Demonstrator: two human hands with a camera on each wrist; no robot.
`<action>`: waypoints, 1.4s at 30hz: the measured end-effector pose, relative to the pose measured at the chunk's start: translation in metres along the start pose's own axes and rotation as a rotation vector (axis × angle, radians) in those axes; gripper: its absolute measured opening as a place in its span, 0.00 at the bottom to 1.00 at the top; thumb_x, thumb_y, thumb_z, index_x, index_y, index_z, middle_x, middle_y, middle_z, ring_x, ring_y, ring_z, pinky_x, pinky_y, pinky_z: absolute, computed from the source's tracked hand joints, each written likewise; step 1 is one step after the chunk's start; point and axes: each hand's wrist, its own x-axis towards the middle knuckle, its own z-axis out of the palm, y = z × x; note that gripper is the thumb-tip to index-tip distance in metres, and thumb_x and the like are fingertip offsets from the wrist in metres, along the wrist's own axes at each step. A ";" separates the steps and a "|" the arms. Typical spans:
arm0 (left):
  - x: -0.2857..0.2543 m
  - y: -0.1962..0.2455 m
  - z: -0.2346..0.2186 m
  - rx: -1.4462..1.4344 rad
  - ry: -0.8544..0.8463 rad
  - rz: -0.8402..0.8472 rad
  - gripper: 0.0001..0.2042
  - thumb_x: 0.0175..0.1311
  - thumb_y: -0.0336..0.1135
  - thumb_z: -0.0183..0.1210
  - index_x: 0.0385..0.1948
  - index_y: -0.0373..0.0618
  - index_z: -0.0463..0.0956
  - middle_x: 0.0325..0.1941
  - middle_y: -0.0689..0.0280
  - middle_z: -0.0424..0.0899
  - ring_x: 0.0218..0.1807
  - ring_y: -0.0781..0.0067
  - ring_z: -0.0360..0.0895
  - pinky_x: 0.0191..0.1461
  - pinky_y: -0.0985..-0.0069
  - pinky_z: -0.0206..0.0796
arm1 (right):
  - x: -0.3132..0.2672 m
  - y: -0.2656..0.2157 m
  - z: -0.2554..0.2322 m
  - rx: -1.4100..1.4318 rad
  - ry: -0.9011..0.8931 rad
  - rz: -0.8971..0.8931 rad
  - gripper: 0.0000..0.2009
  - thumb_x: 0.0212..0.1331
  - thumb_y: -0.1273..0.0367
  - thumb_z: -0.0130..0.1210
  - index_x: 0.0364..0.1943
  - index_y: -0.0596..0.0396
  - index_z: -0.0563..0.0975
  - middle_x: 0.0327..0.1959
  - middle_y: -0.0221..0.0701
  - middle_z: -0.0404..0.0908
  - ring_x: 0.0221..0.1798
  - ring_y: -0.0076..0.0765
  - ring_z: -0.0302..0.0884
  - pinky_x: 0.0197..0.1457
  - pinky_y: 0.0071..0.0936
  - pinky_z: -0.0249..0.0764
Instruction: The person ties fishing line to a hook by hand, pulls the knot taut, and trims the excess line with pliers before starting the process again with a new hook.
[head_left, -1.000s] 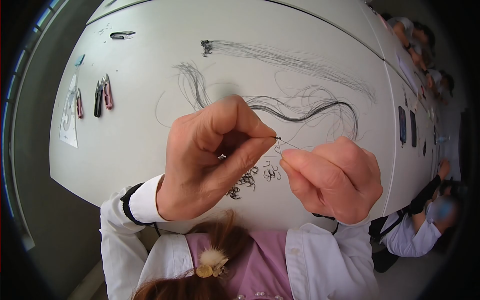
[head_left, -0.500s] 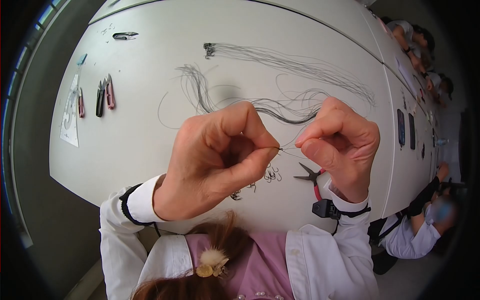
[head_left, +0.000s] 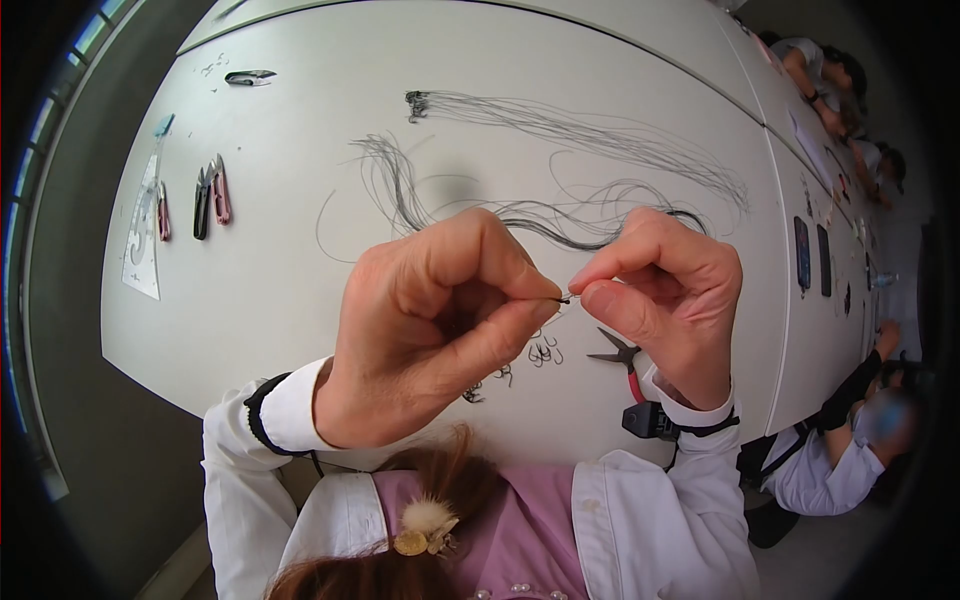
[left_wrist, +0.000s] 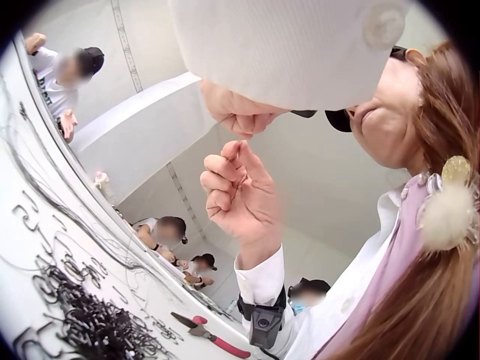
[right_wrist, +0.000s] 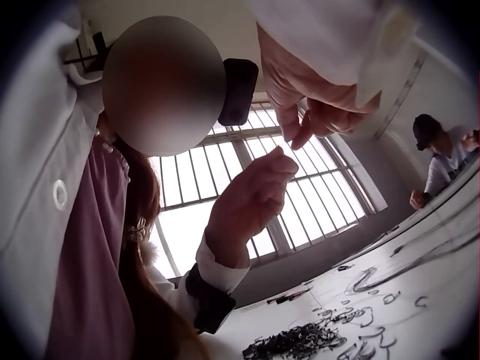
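Observation:
Above the table, my left hand [head_left: 415, 330] pinches a small dark fish hook [head_left: 565, 300] between thumb and forefinger, most of it hidden by the fingertips. Thin line runs from it to my right hand [head_left: 675, 290], whose thumb and forefinger pinch that line close by. Below the hands lie loose fish hooks [head_left: 545, 350], partly covered in the head view; the left wrist view shows them as a dark heap [left_wrist: 94, 315]. A wavy bundle of line [head_left: 570, 238] stretches behind my hands. Farther back are hooks [head_left: 416, 103] gathered at the end of straight lines.
Red-handled pliers [head_left: 622, 352] lie beside my right wrist. At the left are thread snips [head_left: 202, 205], pink-handled snips [head_left: 221, 195] and a clear set square [head_left: 143, 245]. Another pair of snips [head_left: 250, 77] lies at the back. Phones [head_left: 804, 250] and other people are on the right.
My right hand has risen from lower right, uncovering the pliers, then moved in close to the left fingertips. The line between the hands now looks shorter. My left hand has barely moved.

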 end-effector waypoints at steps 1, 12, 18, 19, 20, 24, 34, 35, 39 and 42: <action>0.000 0.001 0.000 -0.029 -0.005 -0.015 0.02 0.57 0.21 0.56 0.29 0.36 0.71 0.31 0.65 0.73 0.28 0.85 0.64 0.31 0.86 0.57 | 0.001 0.003 -0.001 0.164 -0.012 0.123 0.04 0.45 0.75 0.64 0.26 0.56 0.80 0.19 0.22 0.70 0.20 0.11 0.58 0.21 0.13 0.51; 0.002 -0.007 -0.001 -0.053 0.007 -0.070 0.03 0.57 0.20 0.55 0.28 0.36 0.70 0.30 0.67 0.72 0.29 0.86 0.65 0.31 0.87 0.57 | -0.002 -0.006 -0.013 -0.204 0.429 -0.186 0.05 0.47 0.75 0.63 0.26 0.60 0.78 0.21 0.23 0.68 0.24 0.16 0.56 0.26 0.15 0.50; 0.002 -0.006 -0.001 0.105 -0.001 -0.014 0.03 0.57 0.20 0.55 0.29 0.37 0.70 0.30 0.67 0.73 0.30 0.85 0.66 0.33 0.86 0.59 | -0.006 -0.010 -0.001 -0.314 0.168 -0.295 0.07 0.38 0.77 0.66 0.25 0.58 0.81 0.18 0.24 0.71 0.21 0.18 0.59 0.23 0.16 0.52; 0.001 -0.005 -0.001 0.175 -0.008 -0.005 0.03 0.57 0.21 0.56 0.29 0.37 0.70 0.30 0.67 0.73 0.30 0.85 0.66 0.33 0.86 0.59 | -0.007 -0.010 0.001 -0.366 0.116 -0.299 0.09 0.36 0.79 0.66 0.26 0.58 0.82 0.18 0.24 0.73 0.20 0.18 0.60 0.21 0.17 0.53; 0.001 -0.004 0.000 0.176 -0.010 -0.007 0.03 0.57 0.21 0.56 0.29 0.37 0.70 0.30 0.67 0.73 0.30 0.85 0.66 0.33 0.86 0.59 | -0.007 -0.007 0.003 -0.397 0.124 -0.344 0.12 0.33 0.82 0.66 0.27 0.57 0.82 0.18 0.25 0.74 0.18 0.18 0.62 0.19 0.17 0.53; 0.001 -0.003 0.001 0.257 0.005 0.000 0.04 0.56 0.20 0.56 0.29 0.37 0.70 0.31 0.66 0.73 0.30 0.85 0.66 0.33 0.86 0.59 | -0.008 -0.005 0.004 -0.495 0.116 -0.382 0.13 0.32 0.82 0.66 0.27 0.57 0.82 0.17 0.25 0.73 0.17 0.19 0.62 0.18 0.17 0.53; 0.001 -0.006 0.002 0.296 0.017 0.074 0.04 0.55 0.18 0.56 0.29 0.37 0.70 0.30 0.67 0.73 0.28 0.86 0.65 0.30 0.87 0.58 | -0.007 -0.003 0.007 -0.581 0.156 -0.448 0.15 0.28 0.81 0.65 0.27 0.53 0.82 0.15 0.23 0.67 0.14 0.20 0.59 0.15 0.18 0.52; 0.001 -0.006 0.002 0.296 0.018 0.074 0.04 0.55 0.18 0.56 0.29 0.37 0.70 0.30 0.67 0.73 0.28 0.86 0.65 0.30 0.87 0.58 | -0.007 -0.003 0.008 -0.581 0.169 -0.453 0.15 0.27 0.81 0.65 0.26 0.52 0.82 0.14 0.23 0.67 0.13 0.20 0.59 0.15 0.18 0.53; 0.001 -0.006 0.002 0.282 0.000 0.046 0.04 0.55 0.18 0.56 0.29 0.36 0.70 0.30 0.67 0.73 0.28 0.87 0.66 0.30 0.88 0.58 | -0.005 -0.001 0.011 -0.576 0.192 -0.460 0.13 0.26 0.80 0.64 0.23 0.52 0.81 0.14 0.23 0.67 0.13 0.20 0.59 0.15 0.19 0.53; 0.000 -0.007 0.002 0.257 -0.012 0.043 0.04 0.55 0.18 0.56 0.30 0.36 0.71 0.30 0.67 0.73 0.28 0.88 0.66 0.29 0.88 0.58 | -0.003 -0.001 0.012 -0.587 0.186 -0.496 0.11 0.28 0.78 0.62 0.22 0.52 0.78 0.15 0.24 0.63 0.12 0.21 0.61 0.13 0.19 0.55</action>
